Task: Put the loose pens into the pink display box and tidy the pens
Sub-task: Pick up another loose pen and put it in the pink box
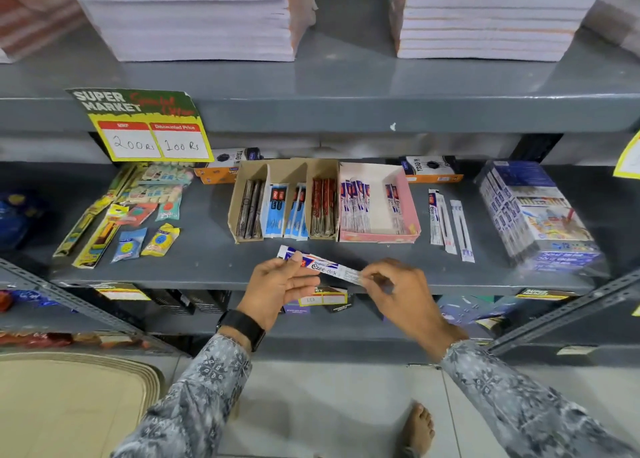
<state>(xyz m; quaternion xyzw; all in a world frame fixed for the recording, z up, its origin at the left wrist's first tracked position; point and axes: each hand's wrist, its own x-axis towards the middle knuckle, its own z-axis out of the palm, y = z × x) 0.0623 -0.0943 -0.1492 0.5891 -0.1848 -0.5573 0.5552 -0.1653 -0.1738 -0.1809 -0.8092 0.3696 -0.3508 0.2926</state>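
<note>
Both hands hold a small bunch of wrapped pens (323, 266) level over the front edge of the grey shelf. My left hand (277, 286) pinches the left end, my right hand (403, 293) the right end. Behind them the pink display box (414, 215) sits on the shelf, with wrapped pens standing along its left side and a few at its right, its middle bare. Three loose wrapped pens (448, 224) lie on the shelf just right of the box.
Brown cardboard trays (249, 177) of black, blue and red pens stand left of the pink box. A wrapped blue stationery pack (533, 215) lies far right. Pencil and eraser packets (138, 212) are at the left. Paper stacks (194, 14) fill the shelf above.
</note>
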